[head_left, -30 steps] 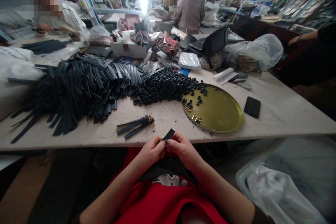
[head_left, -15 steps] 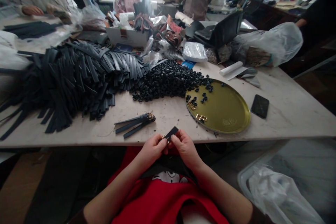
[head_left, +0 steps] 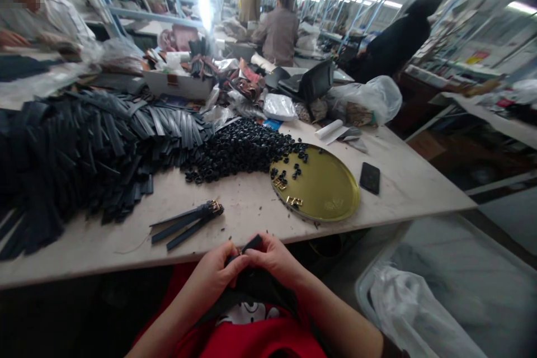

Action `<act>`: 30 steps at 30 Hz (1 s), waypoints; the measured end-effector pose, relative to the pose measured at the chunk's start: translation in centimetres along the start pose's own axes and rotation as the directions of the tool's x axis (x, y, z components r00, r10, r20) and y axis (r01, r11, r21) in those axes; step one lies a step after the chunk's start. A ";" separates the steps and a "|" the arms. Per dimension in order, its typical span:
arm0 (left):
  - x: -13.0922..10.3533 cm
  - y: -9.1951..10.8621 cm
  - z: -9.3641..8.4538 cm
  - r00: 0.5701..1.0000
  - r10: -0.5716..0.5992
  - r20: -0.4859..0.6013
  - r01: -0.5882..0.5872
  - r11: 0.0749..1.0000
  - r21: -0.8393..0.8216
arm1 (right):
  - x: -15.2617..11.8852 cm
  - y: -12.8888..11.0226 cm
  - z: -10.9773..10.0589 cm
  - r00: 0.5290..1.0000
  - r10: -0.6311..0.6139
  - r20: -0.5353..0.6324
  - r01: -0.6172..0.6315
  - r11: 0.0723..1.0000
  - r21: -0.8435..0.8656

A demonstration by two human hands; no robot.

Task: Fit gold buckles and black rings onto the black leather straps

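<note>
Both hands meet at the table's front edge around one short black strap (head_left: pixel 252 243), whose free end points up and right. My left hand (head_left: pixel 226 263) pinches its lower part, where a bit of gold metal shows. Fingers of my right hand (head_left: pixel 271 254) are closed on the upper part. Ahead and to the left lie several black straps with a gold buckle (head_left: pixel 216 206). Gold buckles (head_left: pixel 293 201) and small black loops (head_left: pixel 297 171) sit on a round golden tray (head_left: pixel 331 179).
A large pile of black straps (head_left: pixel 88 145) covers the left of the table (head_left: pixel 247 207), beside a heap of black loops (head_left: pixel 239 148). A phone (head_left: pixel 370 178) lies right of the tray. Boxes, scraps and plastic bags stand behind. People are in the background.
The view has tilted up and turned right, so the table things appear lower and further left. Both hands still hold the strap, with my left thumb now nearer my right hand.
</note>
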State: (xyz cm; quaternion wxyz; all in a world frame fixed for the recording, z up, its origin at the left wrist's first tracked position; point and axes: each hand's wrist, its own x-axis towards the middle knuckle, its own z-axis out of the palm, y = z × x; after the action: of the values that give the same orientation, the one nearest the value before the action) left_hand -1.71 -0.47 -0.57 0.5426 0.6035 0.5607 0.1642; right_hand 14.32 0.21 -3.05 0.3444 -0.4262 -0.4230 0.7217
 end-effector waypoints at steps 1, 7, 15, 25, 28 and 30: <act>0.2 -0.3 0.2 1.000 -0.004 -0.011 0.004 1.000 -0.016 | -0.2 0.1 0.1 0.998 -0.061 -0.016 0.060 0.997 -0.056; 0.8 -0.7 1.1 0.997 0.057 -0.061 -0.060 0.996 -0.061 | -1.0 -0.3 -1.0 0.976 -0.156 0.153 0.199 0.923 -0.329; 3.5 -2.0 0.0 0.996 -0.008 -0.086 0.006 1.000 -0.020 | 5.2 -6.1 -10.9 0.923 -0.318 -0.216 0.025 0.611 -0.791; 6.9 -1.8 -0.3 0.996 -0.088 0.005 0.088 0.985 -0.149 | 14.9 -7.6 -12.7 0.906 -0.328 -0.269 -0.275 0.029 -0.961; 7.3 -1.9 -0.5 0.996 -0.084 0.015 0.085 0.985 -0.147 | 15.6 -7.2 -12.6 0.919 -0.275 -0.284 -0.310 -0.057 -0.949; 7.3 -1.9 -0.5 0.997 -0.082 0.002 0.081 0.988 -0.132 | 15.7 -7.4 -12.4 0.921 -0.252 -0.296 -0.326 -0.087 -0.941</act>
State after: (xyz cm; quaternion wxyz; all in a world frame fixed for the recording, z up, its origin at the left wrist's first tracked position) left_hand -0.72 5.57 -4.99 0.5867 0.5425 0.5737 0.1798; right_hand 20.33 20.59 -4.88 -0.0287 -0.6829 -0.7254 0.0811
